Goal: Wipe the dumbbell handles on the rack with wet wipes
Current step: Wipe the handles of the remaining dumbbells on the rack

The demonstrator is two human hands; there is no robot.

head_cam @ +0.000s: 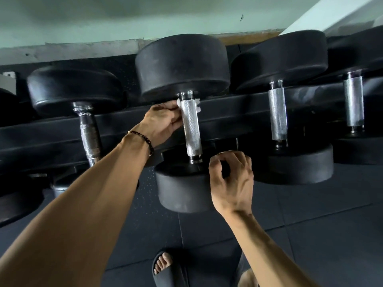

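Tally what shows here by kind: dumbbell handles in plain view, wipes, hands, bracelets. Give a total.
Dumbbell handles: 4, far left, the middle one being wiped, right, far right
Wet wipe: 1, behind the middle handle's top
Hands: 2, left hand pinching the wipe, right hand holding nothing
Bracelet: 1
Total: 8
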